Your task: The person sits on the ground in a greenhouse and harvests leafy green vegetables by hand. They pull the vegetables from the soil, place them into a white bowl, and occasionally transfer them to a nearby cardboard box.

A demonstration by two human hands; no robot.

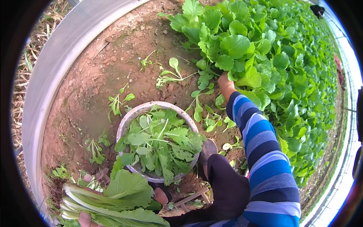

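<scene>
My left hand [84,219], mostly hidden, grips a thick bunch of leafy greens [119,195] at the lower left; the pale stem ends point left. My right hand [226,82] reaches in at the base of the growing leafy plants [235,48]. Leaves cover its fingers, so what they hold is hidden. Between my arms stands a round tub [192,122] with a pale, soiled rim. Loose greens [158,139], some with holes in the leaves, fill it and hang over its edge.
Pulled leaves [175,71] lie scattered on the brown soil [93,82]. A pale curved sheet [56,71] borders the plot on the left. My shoe [208,147] is beside the tub, with a small wooden frame [192,197] below. Dense plants continue to the right.
</scene>
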